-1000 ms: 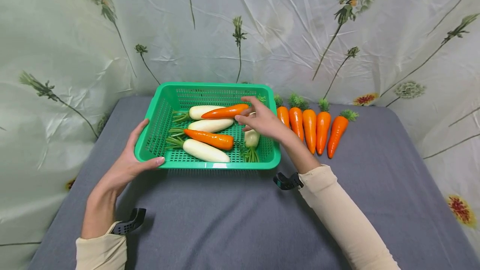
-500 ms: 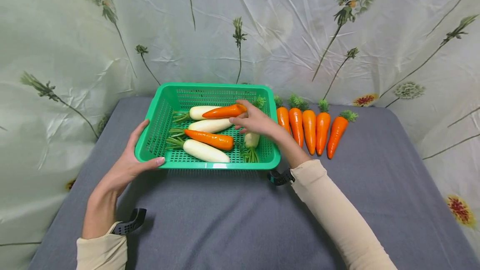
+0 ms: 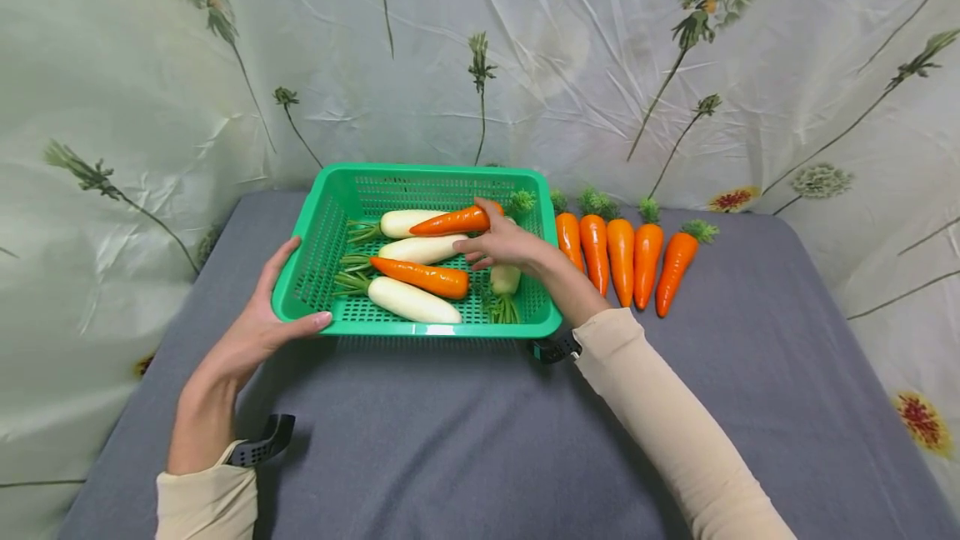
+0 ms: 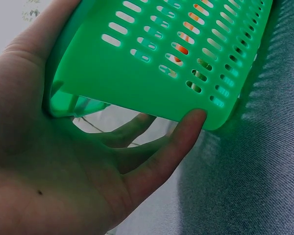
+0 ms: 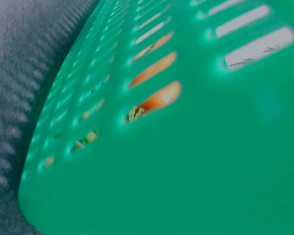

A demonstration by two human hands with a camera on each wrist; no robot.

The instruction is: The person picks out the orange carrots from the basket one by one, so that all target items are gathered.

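Carrots, two of them, lie in the green basket with four white radishes. The basket is on the grey counter. The right hand reaches in and touches the far carrot by its fat end. Its fingers look spread apart, with one across the carrot, but I cannot tell if they squeeze it. The left hand is clamped on the near left corner, thumb along the front rim, other fingers round the left side. I think this stops the basket from sliding.

Both carrots inside have their tips to the left, while three radishes have their leaves there. Maybe lying opposite ways helps them fit snugly. The fourth radish lies crosswise near the right wall, partly hidden by the right hand. Five more carrots sit in a row just right of the basket, probably to be easy to grab.
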